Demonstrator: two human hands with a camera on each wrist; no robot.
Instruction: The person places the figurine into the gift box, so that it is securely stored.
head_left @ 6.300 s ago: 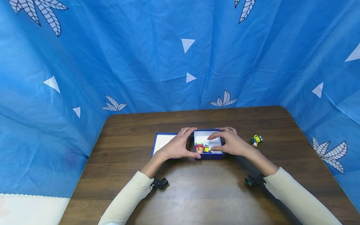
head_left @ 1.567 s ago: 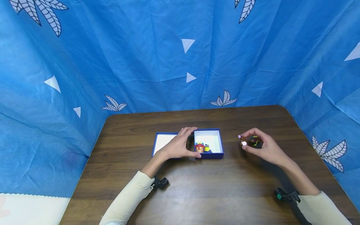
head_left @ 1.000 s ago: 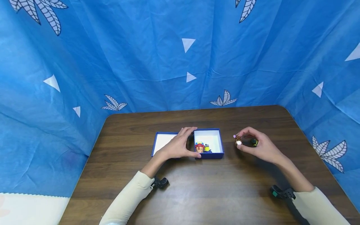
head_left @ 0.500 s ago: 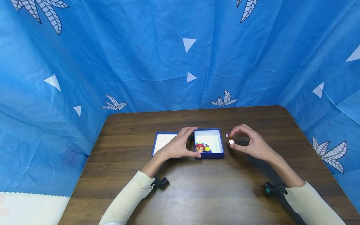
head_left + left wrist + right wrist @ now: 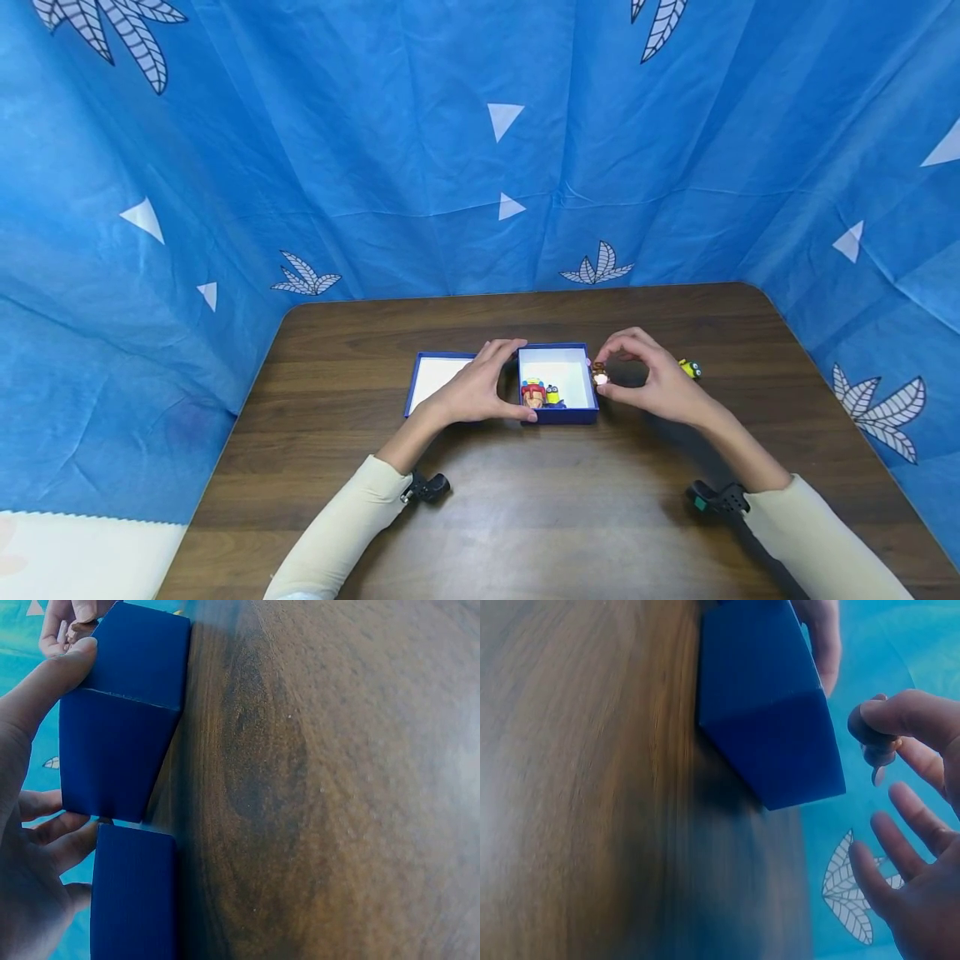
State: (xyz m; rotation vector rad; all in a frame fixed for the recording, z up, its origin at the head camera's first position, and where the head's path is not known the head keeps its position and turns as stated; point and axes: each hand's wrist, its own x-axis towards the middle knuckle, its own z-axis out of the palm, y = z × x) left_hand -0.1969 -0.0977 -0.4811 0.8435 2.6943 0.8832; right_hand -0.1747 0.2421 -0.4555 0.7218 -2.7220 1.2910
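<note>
My left hand (image 5: pixel 474 392) holds the left side of an open blue box (image 5: pixel 562 416) with a white inside, thumb at its near corner and fingers at the far one. Inside, along the near wall, are a toy figure in red (image 5: pixel 532 393) and a small yellow-and-blue one (image 5: pixel 553 397). Between thumb and index finger, my right hand (image 5: pixel 663 385) pinches a small brown toy figurine (image 5: pixel 600 375) at the box's right rim. In the right wrist view, the figurine (image 5: pixel 871 733) is above the tabletop, apart from the box, with the other fingers spread.
Left of the box lies a shallow blue-rimmed white tray or lid (image 5: pixel 437 382), partly behind my left hand. A yellow-green toy figure (image 5: pixel 689 368) lies on the wooden table (image 5: pixel 525 517) beyond my right hand, partly hidden. Blue cloth (image 5: pixel 420 150) hangs around the table.
The right hand, at the box 6.3 s ago, later holds the brown figurine on the right and has carried it left to the box's rim. The left hand stays put.
</note>
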